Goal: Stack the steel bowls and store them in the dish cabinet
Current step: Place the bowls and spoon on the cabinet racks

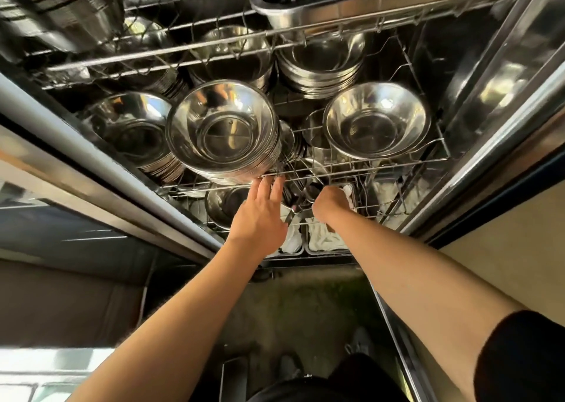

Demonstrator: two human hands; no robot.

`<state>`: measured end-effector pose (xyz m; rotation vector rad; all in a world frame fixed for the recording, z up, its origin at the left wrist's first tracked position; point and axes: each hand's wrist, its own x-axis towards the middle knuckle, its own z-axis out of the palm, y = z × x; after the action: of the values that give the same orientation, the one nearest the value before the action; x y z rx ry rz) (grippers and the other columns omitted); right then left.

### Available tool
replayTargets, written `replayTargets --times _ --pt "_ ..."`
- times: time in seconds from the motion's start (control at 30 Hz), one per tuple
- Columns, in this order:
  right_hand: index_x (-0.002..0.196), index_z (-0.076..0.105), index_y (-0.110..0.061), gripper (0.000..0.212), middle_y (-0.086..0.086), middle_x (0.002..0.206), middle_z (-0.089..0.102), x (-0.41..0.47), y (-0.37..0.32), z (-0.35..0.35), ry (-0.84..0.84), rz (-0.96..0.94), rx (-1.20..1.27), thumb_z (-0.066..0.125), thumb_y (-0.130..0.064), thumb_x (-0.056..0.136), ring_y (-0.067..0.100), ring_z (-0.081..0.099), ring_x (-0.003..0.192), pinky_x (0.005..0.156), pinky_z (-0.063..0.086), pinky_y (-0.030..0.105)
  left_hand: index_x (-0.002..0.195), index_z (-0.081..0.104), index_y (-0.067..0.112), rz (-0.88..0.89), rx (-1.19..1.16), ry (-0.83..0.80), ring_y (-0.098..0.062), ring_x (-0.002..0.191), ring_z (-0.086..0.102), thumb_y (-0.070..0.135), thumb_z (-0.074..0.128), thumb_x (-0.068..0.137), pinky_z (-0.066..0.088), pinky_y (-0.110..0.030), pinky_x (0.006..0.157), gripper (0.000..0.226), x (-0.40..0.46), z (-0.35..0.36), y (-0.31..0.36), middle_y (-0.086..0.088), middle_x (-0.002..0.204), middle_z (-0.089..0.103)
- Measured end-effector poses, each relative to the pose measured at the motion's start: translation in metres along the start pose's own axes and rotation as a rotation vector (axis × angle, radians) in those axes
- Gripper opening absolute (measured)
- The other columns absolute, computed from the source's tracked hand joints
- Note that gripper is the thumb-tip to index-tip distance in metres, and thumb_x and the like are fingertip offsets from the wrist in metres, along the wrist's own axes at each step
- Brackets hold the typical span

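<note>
A tall stack of steel bowls point(223, 132) leans at the front edge of the wire shelf point(397, 163) inside the open dish cabinet. My left hand point(260, 215) reaches up to the base of that stack, fingers spread and their tips touching its lowest rims and the shelf's front wire. My right hand point(331, 203) is just right of it, below the shelf's front edge, with the fingers curled away out of sight behind the wires. More steel bowl stacks stand on the same shelf at the left point(131, 126) and right point(377, 120).
Further bowl stacks point(321, 62) fill the back of the shelf. An upper wire rack carries a steel tray point(305, 10). Below the shelf lie a single bowl point(226, 206) and trays with white cloths point(324, 236). Steel door frames point(489, 157) flank the opening.
</note>
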<state>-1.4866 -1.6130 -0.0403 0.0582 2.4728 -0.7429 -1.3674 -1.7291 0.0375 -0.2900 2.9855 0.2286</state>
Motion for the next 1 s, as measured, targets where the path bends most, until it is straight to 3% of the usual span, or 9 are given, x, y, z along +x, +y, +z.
replayTargets --times 0.13,0.23,0.3,0.33,0.4,0.5,0.7,0.83,1.0 --pt "0.126 0.061 0.007 0.028 0.022 0.121 0.070 0.010 -0.006 0.012 0.086 0.017 0.079 0.047 0.000 0.103 0.036 0.071 0.107 0.066 0.051 0.032 0.158 0.001 0.015 -0.004 -0.010 0.019 -0.029 0.152 -0.001 0.025 0.057 0.090 0.025 -0.040 0.118 0.089 0.000 0.002 0.001 -0.010 0.164 0.010" --pt "0.129 0.060 0.005 0.032 0.024 0.130 0.065 0.015 -0.011 0.013 0.096 0.036 0.150 0.042 -0.003 0.105 0.036 0.067 0.113 0.078 0.055 0.036 0.158 0.001 0.015 -0.001 -0.004 0.029 -0.029 0.152 0.000 0.028 0.060 0.089 0.028 -0.040 0.116 0.091 0.000 0.002 0.002 -0.010 0.164 0.010" --pt "0.132 0.057 0.003 0.032 0.025 0.127 0.064 0.020 -0.016 0.017 0.058 -0.010 0.149 0.043 -0.009 0.106 0.034 0.074 0.095 0.080 0.061 0.035 0.158 0.000 0.015 0.005 0.005 0.034 -0.030 0.152 0.000 0.028 0.060 0.090 0.029 -0.041 0.116 0.092 0.000 0.002 0.002 -0.010 0.164 0.010" --pt "0.131 0.056 0.003 0.030 0.022 0.115 0.068 0.018 -0.018 0.018 0.047 -0.032 0.120 0.046 -0.011 0.107 0.028 0.075 0.069 0.063 0.062 0.027 0.158 0.000 0.015 0.007 0.009 0.035 -0.030 0.152 0.000 0.029 0.060 0.090 0.030 -0.041 0.116 0.092 -0.001 0.002 0.002 -0.011 0.164 0.010" --pt "0.125 0.061 0.002 0.030 0.007 0.077 0.066 0.019 -0.019 0.019 0.012 -0.018 0.106 0.066 -0.013 0.100 0.012 0.056 0.039 0.030 0.040 0.013 0.158 -0.001 0.015 0.006 0.013 0.035 -0.030 0.152 0.000 0.028 0.060 0.090 0.029 -0.041 0.117 0.092 0.000 0.003 0.002 -0.011 0.164 0.009" --pt "0.120 0.066 0.001 0.041 -0.002 0.068 0.064 0.013 -0.017 0.016 -0.062 -0.006 0.136 0.083 -0.016 0.087 0.010 0.060 0.056 0.044 0.040 0.016 0.158 -0.001 0.016 0.003 0.019 0.037 -0.030 0.152 0.000 0.029 0.060 0.090 0.029 -0.043 0.117 0.092 -0.001 0.003 0.003 -0.011 0.164 0.009" --pt "0.130 0.062 0.004 0.038 0.018 0.121 0.071 0.012 -0.013 0.011 -0.095 -0.092 -0.044 0.065 -0.018 0.098 0.030 0.071 0.104 0.076 0.055 0.026 0.158 0.000 0.017 0.004 0.024 0.049 -0.029 0.151 0.002 0.030 0.061 0.088 0.032 -0.042 0.114 0.094 -0.001 0.002 0.004 -0.009 0.163 0.013" --pt "0.107 0.071 -0.002 0.031 0.017 0.112 0.072 0.004 -0.002 0.005 -0.147 -0.244 -0.169 0.060 -0.030 0.100 0.030 0.067 0.095 0.071 0.046 0.031 0.158 -0.002 0.017 0.001 0.036 0.045 -0.028 0.151 0.001 0.031 0.061 0.087 0.033 -0.043 0.114 0.095 -0.001 0.003 0.003 -0.009 0.162 0.013" --pt "0.137 0.060 -0.012 0.042 0.009 0.128 0.061 -0.032 0.014 -0.019 0.007 -0.492 -0.320 0.060 -0.028 0.099 0.027 0.063 0.110 0.079 0.049 0.033 0.157 -0.006 0.016 0.012 0.071 0.024 -0.029 0.152 0.001 0.043 0.058 0.091 0.030 -0.043 0.116 0.096 -0.001 0.001 0.004 -0.011 0.163 0.010"
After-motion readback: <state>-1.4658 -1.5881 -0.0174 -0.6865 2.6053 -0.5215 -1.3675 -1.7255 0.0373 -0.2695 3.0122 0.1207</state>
